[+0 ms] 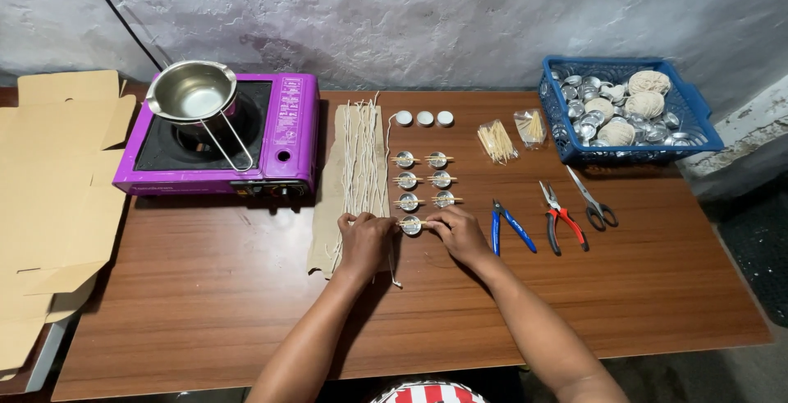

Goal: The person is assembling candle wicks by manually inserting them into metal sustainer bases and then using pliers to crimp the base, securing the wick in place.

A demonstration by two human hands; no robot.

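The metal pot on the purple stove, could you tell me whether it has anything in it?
No, the metal pot on the purple stove shows only its bare shiny bottom.

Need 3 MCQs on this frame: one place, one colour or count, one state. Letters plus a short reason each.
1. Where is the blue basket?
A. far right of the table
B. on the stove
C. by the cardboard

2. What colour is the stove?
A. green
B. purple
C. white

3. What are the hands doing?
A. resting flat, apart
B. both at one small tin cup
C. holding scissors

Key:
1 A, it sits at the table's far right corner.
2 B, its casing is purple.
3 B, the left hand and right hand meet at the tin cup with a stick across it.
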